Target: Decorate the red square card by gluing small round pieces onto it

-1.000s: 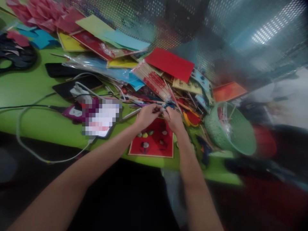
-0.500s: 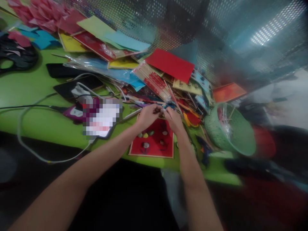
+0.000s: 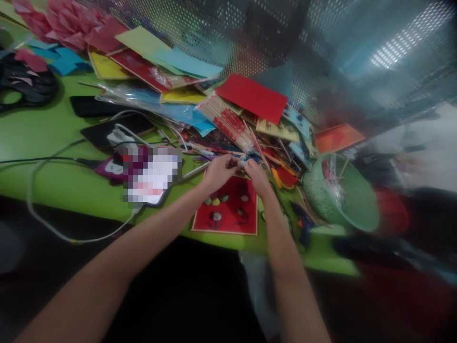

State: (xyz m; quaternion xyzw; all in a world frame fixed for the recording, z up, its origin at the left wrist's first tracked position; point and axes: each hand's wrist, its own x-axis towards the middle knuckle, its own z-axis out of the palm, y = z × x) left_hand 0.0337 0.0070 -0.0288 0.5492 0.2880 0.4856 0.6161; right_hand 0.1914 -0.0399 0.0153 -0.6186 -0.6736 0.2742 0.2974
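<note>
Above the far edge of a red card [image 3: 228, 227] with a pale border, my two hands meet, fingertips almost touching. My left hand [image 3: 222, 170] is closed in a pinch; what sits in its fingers is too small and dark to name. My right hand [image 3: 255, 175] is closed too, its thumb and fingertips pressed together on something small and whitish that I cannot make out. Several small pebble-like pieces, such as a yellow piece [image 3: 215, 202] and a pale piece [image 3: 216, 216], lie on the card, with dark marks drawn near them.
A phone [image 3: 152, 178] with a blurred screen and a white cable [image 3: 30, 190] lie left. Behind are bundled sticks [image 3: 226, 119], a red sheet [image 3: 252, 97] and coloured cards. A green basket [image 3: 357, 200] stands right, near a dark blue glue gun [image 3: 303, 221]. Pink paper [image 3: 71, 21] lies far left.
My right fingers have shifted very slightly at the fingertips. Both hands otherwise stay in the same place above the red card, and the pieces on it have not moved.
</note>
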